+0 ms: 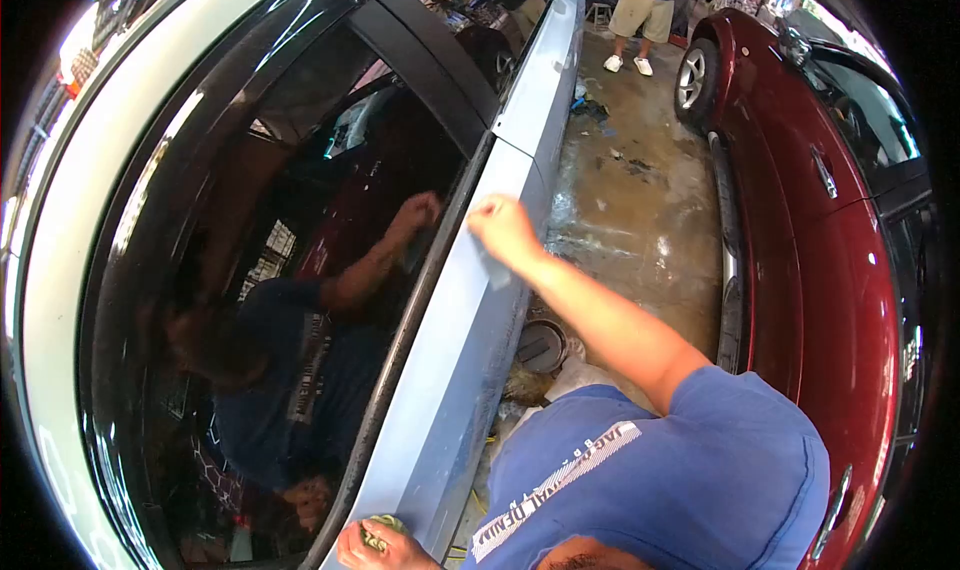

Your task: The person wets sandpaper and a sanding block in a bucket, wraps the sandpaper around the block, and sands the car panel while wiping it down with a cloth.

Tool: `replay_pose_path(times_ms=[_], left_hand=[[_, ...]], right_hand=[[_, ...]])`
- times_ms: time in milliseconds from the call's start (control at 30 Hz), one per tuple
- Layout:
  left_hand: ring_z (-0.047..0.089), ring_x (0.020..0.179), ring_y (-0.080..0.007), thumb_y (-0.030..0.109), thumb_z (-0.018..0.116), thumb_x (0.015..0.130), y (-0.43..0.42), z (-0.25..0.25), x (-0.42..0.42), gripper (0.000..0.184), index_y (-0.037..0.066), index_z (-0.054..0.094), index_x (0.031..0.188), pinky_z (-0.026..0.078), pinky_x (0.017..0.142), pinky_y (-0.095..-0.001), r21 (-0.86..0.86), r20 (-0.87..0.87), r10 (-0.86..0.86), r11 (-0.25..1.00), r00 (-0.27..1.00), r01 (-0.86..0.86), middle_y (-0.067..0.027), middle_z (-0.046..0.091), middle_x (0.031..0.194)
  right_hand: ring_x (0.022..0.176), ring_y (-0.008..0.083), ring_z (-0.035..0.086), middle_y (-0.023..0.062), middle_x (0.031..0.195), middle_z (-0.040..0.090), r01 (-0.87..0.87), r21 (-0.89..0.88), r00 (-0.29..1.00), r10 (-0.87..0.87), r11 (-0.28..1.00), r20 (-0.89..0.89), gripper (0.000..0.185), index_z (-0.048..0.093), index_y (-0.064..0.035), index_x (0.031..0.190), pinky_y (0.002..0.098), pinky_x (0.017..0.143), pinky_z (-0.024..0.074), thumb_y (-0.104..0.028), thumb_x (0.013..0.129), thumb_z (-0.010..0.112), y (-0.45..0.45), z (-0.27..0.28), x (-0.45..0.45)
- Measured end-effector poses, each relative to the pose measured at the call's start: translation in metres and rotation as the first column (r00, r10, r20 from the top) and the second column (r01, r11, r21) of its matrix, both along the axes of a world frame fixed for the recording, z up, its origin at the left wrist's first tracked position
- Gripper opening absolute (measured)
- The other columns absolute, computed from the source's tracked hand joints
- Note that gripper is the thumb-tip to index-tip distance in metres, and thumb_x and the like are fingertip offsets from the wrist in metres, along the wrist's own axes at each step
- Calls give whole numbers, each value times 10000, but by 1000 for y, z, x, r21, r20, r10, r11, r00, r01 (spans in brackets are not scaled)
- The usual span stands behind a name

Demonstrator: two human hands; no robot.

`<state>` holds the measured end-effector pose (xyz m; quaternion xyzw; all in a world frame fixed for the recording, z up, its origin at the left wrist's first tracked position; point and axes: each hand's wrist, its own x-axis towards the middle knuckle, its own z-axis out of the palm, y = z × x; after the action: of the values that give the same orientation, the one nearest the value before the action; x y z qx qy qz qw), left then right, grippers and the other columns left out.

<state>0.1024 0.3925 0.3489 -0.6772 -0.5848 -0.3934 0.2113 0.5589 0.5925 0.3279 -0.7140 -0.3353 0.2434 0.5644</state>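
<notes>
My right hand (503, 232) is curled closed at the upper edge of the light blue-grey car door panel (440, 320), beside the dark window trim. What it holds, if anything, is hidden. My left hand (385, 548) is at the lower end of the same panel, its fingers closed around a crumpled yellow-green item (380, 532). The dark window glass (290, 230) reflects my arm and blue shirt.
A dark red car (800, 230) stands on the right, across a wet, stained floor (640, 215). A person in light shorts (643, 15) stands at the far end. A round dark container (541, 347) sits on the floor below my right forearm.
</notes>
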Motion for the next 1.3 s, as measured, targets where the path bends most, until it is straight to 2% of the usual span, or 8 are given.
replay_pose_path(times_ms=[233,633,733,1033,1133,1167,1200,1300], left_hand=[[597,981,-341,66,661,939,1,-7,-3,89,9,642,1004,460,882,-487,2,9,20,1000,1000,-20,-151,642,1011],[607,982,-339,69,669,938,1,-3,1,86,13,655,1002,479,874,-473,26,-7,-1,1000,1000,2,-143,650,1007],[613,981,-335,71,675,935,5,-3,0,86,17,654,998,479,877,-473,41,-6,-14,999,1000,14,-137,656,1001],[615,1009,-345,76,691,908,5,-14,-2,117,33,670,1015,476,908,-476,60,-32,41,997,999,-39,-150,666,1025],[625,958,-345,58,688,881,5,-11,5,112,45,674,991,483,862,-470,75,-39,67,995,997,-64,-146,676,1000],[627,968,-344,47,685,858,6,-11,6,130,51,677,988,484,869,-465,70,-12,70,995,997,-69,-146,679,1004],[632,966,-340,36,683,832,6,-9,9,160,63,680,990,486,873,-461,67,-5,73,995,997,-73,-140,684,1004],[644,946,-314,9,671,759,12,-4,23,202,92,687,943,490,867,-442,77,-36,93,993,995,-90,-108,697,988]], right_hand=[[662,160,620,73,758,690,66,91,985,-51,994,-166,106,703,-5,781,339,599,485,-110,790,710,84,-5,153],[739,186,636,99,848,693,82,-34,997,-82,996,-6,209,693,46,897,360,675,509,-147,820,716,82,6,151],[711,172,630,91,809,690,-32,-36,994,28,999,-109,202,689,30,853,351,668,507,-164,817,730,50,22,106],[801,369,704,169,792,699,-377,-119,902,393,919,176,168,668,-57,855,462,739,547,-223,859,692,-67,42,-113],[703,298,682,133,713,671,-596,6,802,594,803,59,136,646,-46,845,404,672,535,-176,876,671,-83,24,-121],[652,176,627,70,676,638,-671,34,725,664,741,-184,101,634,-43,843,330,626,509,-130,883,665,-93,29,-112],[714,92,605,33,742,643,-667,50,735,667,744,-119,89,639,-37,876,292,632,499,-115,896,677,-98,13,-100],[800,95,604,11,858,657,-659,64,718,652,750,-245,66,669,-58,945,274,730,510,-113,931,702,-125,-9,-44]])
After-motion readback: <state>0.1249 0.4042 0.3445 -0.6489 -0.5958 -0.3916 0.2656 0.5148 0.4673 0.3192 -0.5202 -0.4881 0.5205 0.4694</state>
